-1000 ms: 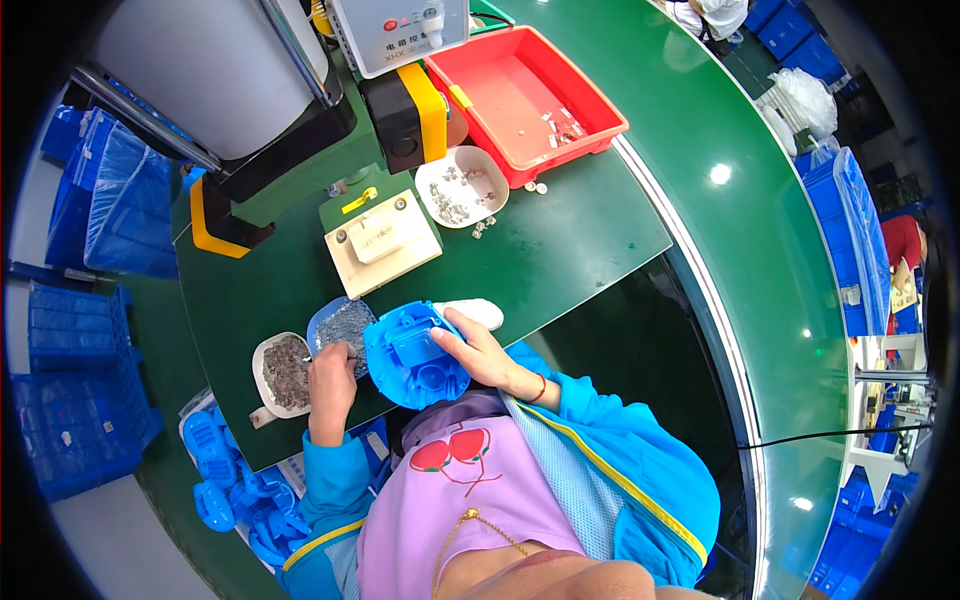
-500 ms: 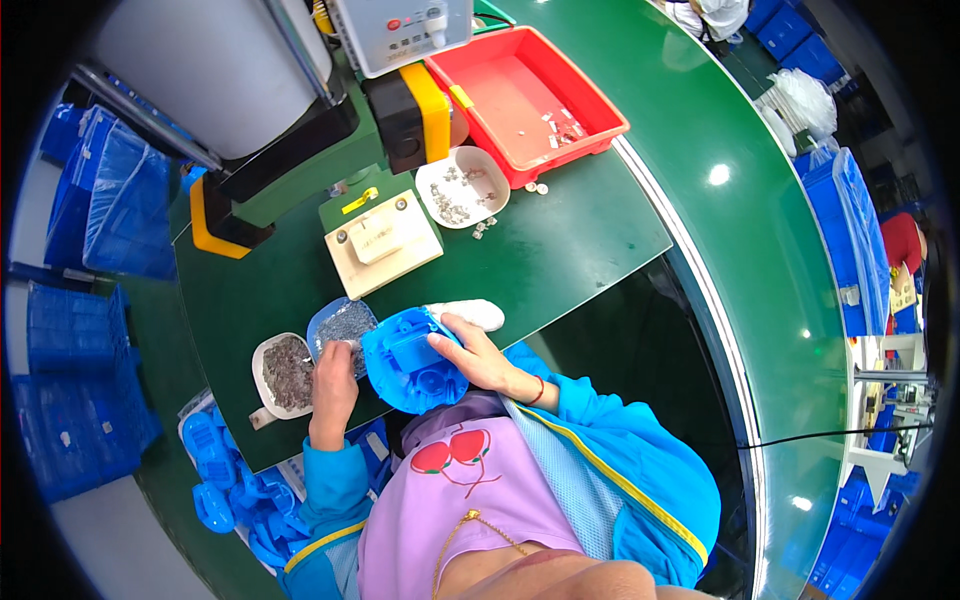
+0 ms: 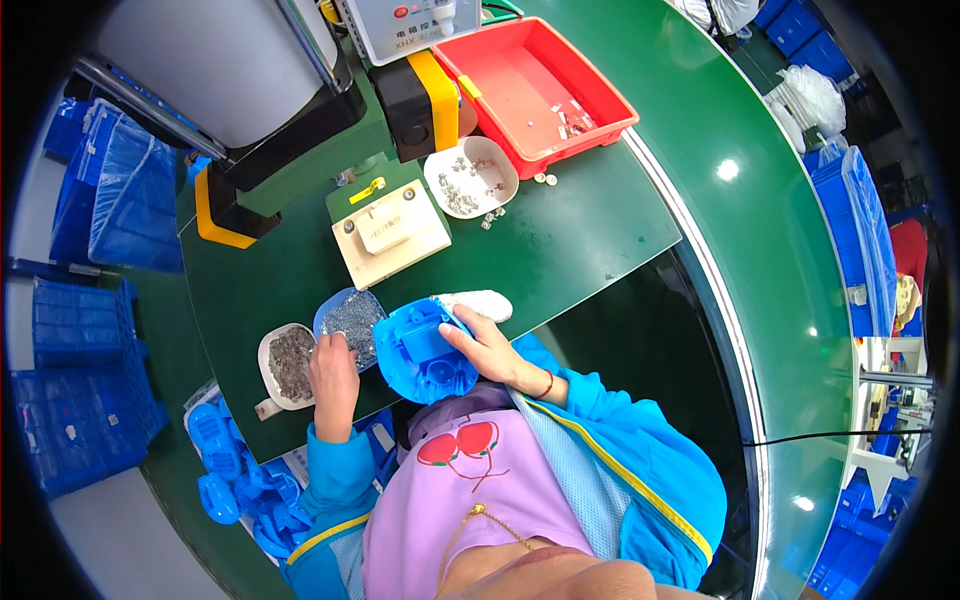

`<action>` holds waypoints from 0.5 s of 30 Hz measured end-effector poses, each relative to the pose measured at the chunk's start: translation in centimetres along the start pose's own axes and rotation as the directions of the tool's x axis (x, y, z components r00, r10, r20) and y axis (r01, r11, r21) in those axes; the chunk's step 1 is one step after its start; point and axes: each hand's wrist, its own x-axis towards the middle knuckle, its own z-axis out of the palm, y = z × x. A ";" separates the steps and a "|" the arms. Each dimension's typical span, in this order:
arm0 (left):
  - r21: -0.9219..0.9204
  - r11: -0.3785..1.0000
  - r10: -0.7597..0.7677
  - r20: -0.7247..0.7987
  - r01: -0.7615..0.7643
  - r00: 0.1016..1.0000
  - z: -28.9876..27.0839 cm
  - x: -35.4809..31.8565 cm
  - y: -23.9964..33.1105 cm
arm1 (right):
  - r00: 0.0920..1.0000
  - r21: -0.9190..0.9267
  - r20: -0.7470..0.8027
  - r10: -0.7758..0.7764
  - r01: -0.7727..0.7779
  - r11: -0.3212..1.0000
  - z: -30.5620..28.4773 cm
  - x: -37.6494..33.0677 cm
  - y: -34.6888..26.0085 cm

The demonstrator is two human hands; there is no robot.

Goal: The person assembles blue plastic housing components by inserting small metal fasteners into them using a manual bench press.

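Note:
My right hand [image 3: 492, 352] grips a blue plastic housing [image 3: 428, 350] by its right side, thumb over the rim, its hollow inside with moulded ribs facing up. My left hand [image 3: 333, 378] is just left of it, fingertips pinched together at the near edge of a blue tray [image 3: 320, 322] of small grey metal parts. Whatever lies between those fingertips is too small to make out. Beside that tray, a white dish [image 3: 265, 362] holds small brownish parts. A white rounded object [image 3: 485, 305] lies behind the housing and is partly hidden by it.
A machine with a cream fixture block [image 3: 391, 234] stands ahead. Right of it are a white bowl [image 3: 507, 185] of small parts and a red bin [image 3: 500, 95]. More blue housings [image 3: 245, 470] lie lower left. A green conveyor [image 3: 740, 250] with a pale edge curves along the right.
My left hand has shifted slightly back and up at the blue tray's edge. My right hand still holds the housing. The whole view has shifted slightly.

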 end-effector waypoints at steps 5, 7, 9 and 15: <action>-0.003 0.998 -0.060 0.038 0.060 0.998 0.9 0.7 -0.8 | 0.997 0.026 0.069 0.046 -0.048 0.999 -0.1 0.3 -0.3; -0.033 0.997 -0.074 0.046 0.076 0.996 0.9 0.9 -0.9 | 0.998 0.042 0.057 0.039 -0.041 0.998 0.1 0.3 -0.4; -0.048 0.996 -0.067 0.055 0.070 0.996 0.8 1.0 -1.0 | 0.999 0.056 0.045 0.029 -0.032 0.998 -0.1 0.3 -0.5; -0.046 0.998 -0.043 0.042 0.045 0.998 0.7 1.0 -1.1 | 0.999 0.021 0.028 0.024 -0.024 0.999 -0.3 0.1 0.2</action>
